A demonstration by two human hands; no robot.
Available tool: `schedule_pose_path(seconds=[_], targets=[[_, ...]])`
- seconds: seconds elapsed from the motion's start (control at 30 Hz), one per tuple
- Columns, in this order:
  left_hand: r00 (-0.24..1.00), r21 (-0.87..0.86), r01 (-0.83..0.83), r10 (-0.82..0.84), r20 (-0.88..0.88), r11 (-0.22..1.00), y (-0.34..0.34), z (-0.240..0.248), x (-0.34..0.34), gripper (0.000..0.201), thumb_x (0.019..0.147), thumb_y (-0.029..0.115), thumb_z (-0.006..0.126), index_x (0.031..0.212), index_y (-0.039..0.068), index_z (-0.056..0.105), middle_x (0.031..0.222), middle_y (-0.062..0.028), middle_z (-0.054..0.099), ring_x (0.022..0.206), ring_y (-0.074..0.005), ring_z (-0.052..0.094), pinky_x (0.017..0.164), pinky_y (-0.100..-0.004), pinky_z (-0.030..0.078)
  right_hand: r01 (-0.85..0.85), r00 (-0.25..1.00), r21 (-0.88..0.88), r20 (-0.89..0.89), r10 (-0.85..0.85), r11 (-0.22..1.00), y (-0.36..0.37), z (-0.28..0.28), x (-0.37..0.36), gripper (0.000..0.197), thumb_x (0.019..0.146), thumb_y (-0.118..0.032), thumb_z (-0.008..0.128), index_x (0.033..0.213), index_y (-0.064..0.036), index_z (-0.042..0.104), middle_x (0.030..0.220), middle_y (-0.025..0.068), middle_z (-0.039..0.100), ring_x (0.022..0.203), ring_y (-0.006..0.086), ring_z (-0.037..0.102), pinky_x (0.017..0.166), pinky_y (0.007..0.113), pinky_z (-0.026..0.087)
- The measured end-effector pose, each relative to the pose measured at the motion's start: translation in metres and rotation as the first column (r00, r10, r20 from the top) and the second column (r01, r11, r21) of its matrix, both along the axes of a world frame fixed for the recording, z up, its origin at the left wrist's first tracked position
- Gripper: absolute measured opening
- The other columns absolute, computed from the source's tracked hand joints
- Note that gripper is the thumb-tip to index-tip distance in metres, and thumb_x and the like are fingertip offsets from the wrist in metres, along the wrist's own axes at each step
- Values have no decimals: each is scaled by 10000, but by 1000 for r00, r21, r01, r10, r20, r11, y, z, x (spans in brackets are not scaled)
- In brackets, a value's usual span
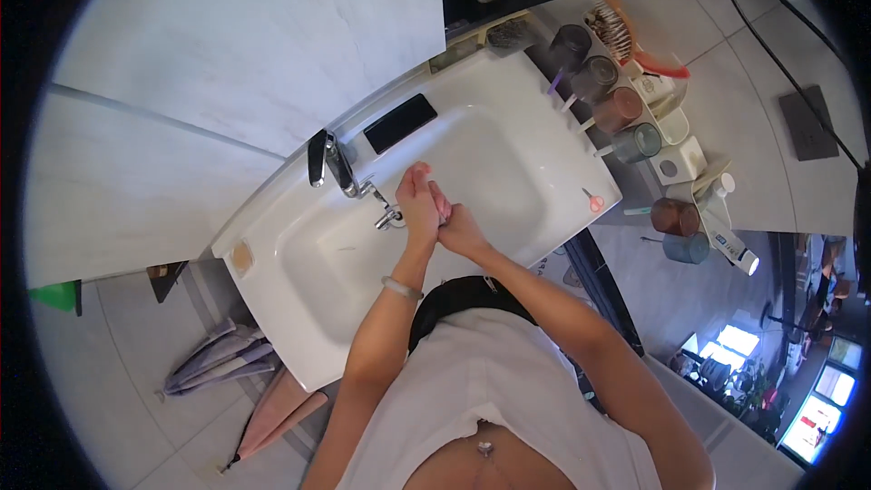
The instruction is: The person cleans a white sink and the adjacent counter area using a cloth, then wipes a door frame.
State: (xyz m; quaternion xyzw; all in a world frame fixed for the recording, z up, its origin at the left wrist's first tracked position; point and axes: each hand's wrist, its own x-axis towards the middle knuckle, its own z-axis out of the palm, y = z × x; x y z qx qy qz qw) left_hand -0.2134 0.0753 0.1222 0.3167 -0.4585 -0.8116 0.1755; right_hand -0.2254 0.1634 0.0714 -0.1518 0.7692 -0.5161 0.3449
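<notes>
Over the white washbasin (318, 338) my two hands meet and press together. My left hand (417, 206), with a pale bangle (402, 289) on its wrist, points away from me with its fingers close together and bent. My right hand (463, 231) is closed against the left palm side, its fingers mostly hidden. Something pinkish shows between them; whether it is fingertips or a held thing, I cannot tell. Just left of the hands is the chrome tap (340, 168); no water stream is plain to see. A black phone (400, 123) lies on the basin's back rim.
Small pink scissors (594, 202) lie on the right rim, a soap-like bar (240, 257) on the left. Wall holders at right carry upturned cups (618, 110), toothbrushes, a hairbrush (613, 25) and a toothpaste tube (733, 249). Towels (222, 358) hang at left.
</notes>
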Motion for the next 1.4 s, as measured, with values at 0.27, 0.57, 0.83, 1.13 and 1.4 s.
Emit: schedule_pose_path(seconds=[0.27,0.57,0.83,1.13,1.4], targets=[[926,-144,306,-330,-184,941,-14,6,35,238,942,163,485,1158,68,514,1053,-100,555,929,-210,585,796,-316,496,-127,812,-116,558,170,985,41,71,-30,176,684,-67,749,706,-76,575,586,-23,467,492,73,415,440,253,322],[824,-846,-22,-490,286,-532,-34,33,52,456,668,49,626,1112,144,577,1187,-75,533,1048,-288,535,827,-360,507,-543,670,-207,478,569,814,32,89,-18,255,648,-23,697,590,-72,454,574,15,442,478,114,402,447,288,322],[754,-794,598,-260,603,-109,0,-4,59,191,666,151,671,801,37,598,656,-137,638,547,-318,603,535,-372,471,-368,542,498,-571,616,786,41,43,-26,121,709,-186,649,782,-90,654,774,126,669,789,308,656,686,410,518],[742,-271,653,-527,414,707,32,0,58,254,714,200,692,820,-14,605,623,-11,520,615,-110,474,552,-263,368,-387,482,455,-641,597,802,55,17,-43,245,618,-119,724,818,-90,586,796,97,633,778,282,646,652,366,497],[827,-721,526,-470,310,450,52,0,97,731,825,243,633,1397,-32,272,1180,-153,445,909,-192,546,685,-290,463,187,949,-579,314,6,794,77,50,5,628,825,-50,646,1388,-123,375,1242,105,494,1032,202,568,848,308,480]])
